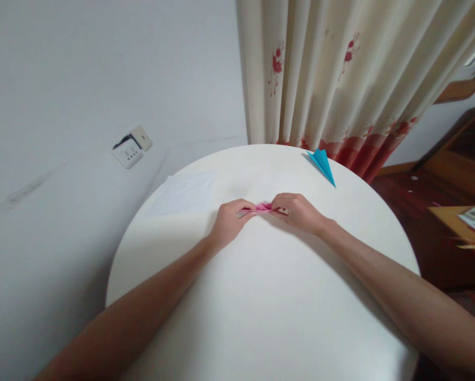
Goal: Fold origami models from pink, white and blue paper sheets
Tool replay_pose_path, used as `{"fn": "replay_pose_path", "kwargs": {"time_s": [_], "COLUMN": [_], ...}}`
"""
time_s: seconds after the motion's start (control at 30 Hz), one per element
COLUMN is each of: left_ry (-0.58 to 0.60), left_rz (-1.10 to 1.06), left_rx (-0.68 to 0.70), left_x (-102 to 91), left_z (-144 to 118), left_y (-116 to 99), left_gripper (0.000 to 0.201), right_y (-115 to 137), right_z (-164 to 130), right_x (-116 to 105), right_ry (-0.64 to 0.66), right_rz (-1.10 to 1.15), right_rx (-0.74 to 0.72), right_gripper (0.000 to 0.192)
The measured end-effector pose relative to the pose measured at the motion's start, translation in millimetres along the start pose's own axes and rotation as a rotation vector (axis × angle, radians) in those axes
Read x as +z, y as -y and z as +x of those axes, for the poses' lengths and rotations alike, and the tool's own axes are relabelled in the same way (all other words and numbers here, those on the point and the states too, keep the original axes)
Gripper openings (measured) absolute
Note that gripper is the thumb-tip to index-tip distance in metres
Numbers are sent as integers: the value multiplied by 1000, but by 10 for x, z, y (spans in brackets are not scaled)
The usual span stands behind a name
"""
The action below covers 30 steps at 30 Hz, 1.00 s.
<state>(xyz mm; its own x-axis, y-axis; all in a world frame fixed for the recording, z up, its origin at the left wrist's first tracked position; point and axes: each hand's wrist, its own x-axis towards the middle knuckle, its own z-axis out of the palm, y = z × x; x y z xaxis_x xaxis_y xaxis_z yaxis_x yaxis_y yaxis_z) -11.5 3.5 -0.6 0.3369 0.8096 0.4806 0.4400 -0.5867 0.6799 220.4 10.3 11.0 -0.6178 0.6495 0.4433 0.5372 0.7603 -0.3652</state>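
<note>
Both the left hand [230,223] and the right hand [299,211] pinch the folded pink paper [261,208] flat near the middle of the round white table [269,296], likely to sharpen its crease, with a finished blue paper plane [322,164] set aside at the table's far edge

Round white table [261,296]: pink folded paper [261,208] at centre, blue paper plane [322,164] far edge, white sheet [184,193] left.

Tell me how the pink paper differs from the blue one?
The pink paper is pinched between both hands, left hand and right hand, mostly hidden; the blue paper lies untouched near the table's far edge. Blue shows a finished pointed shape; pink's shape cannot be made out. Both are folded coloured paper.
</note>
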Motion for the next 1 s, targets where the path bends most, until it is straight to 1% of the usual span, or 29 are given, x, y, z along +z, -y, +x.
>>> {"fn": "replay_pose_path", "kwargs": {"time_s": [0.17,0.33,0.47,0.6,0.77,1.0], "left_ry": [21,46,64,59,37,128], "left_rz": [-25,-48,-42,-6,11,131], "left_rx": [22,79,63,49,81,51], "left_x": [10,2,6,8,6,25], "left_z": [-4,5,8,10,18,6], "left_y": [24,11,-15,-13,42,146], "left_gripper": [12,9,11,14,4,15], "right_y": [15,30,46,44,29,59], "right_z": [1,8,18,12,1,6], "right_x": [-28,-25,-3,-2,-15,-37], "right_ry": [3,30,23,20,24,108], "right_rz": [2,2,-28,-12,-12,-80], "right_rx": [-3,-9,23,24,41,117], "right_gripper": [19,18,17,15,10,10]}}
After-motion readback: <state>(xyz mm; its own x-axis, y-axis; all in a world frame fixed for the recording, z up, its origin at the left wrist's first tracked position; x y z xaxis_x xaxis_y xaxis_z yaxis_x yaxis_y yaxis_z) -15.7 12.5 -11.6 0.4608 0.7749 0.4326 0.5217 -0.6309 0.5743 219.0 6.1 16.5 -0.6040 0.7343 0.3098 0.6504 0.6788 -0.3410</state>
